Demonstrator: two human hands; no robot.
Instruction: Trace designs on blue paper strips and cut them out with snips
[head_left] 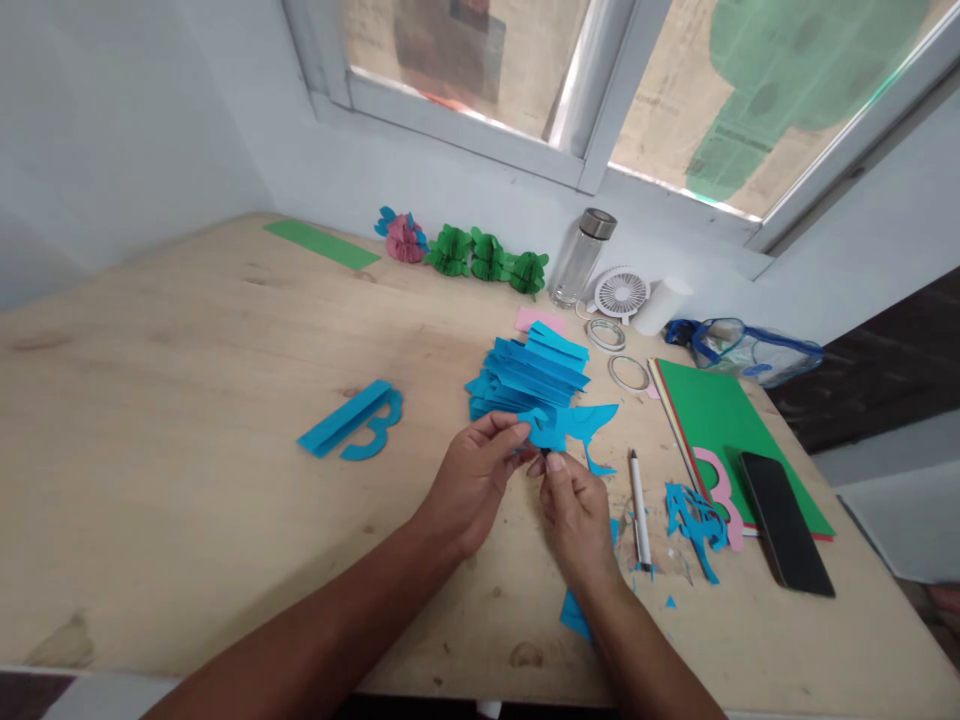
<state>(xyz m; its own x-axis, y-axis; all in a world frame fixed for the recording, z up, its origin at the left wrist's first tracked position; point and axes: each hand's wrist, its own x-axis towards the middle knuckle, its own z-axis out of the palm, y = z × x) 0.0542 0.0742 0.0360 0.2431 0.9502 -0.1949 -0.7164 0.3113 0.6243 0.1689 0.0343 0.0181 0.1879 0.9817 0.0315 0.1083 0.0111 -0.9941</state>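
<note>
My left hand (472, 480) pinches a piece of blue paper (553, 432) with a curved, partly cut outline, held above the table. A strip of the paper hangs off to the right. Close beside it, my right hand (581, 505) is closed just under the paper's lower edge. A small dark thing shows at its fingertips, too hidden to name. Just behind the hands lies a stack of folded blue paper pieces (517, 378). To the left rests a folded blue cutout (360, 420) with a scalloped edge.
Right of my hands are a white pen (639, 510), blue scraps (694, 520), a pink scalloped template (721, 495), a black phone (786, 522) and green sheets (731, 420). Tape rolls (628, 374), a fan (621, 293), a glass bottle (581, 262) and green paper ornaments (487, 258) stand farther back.
</note>
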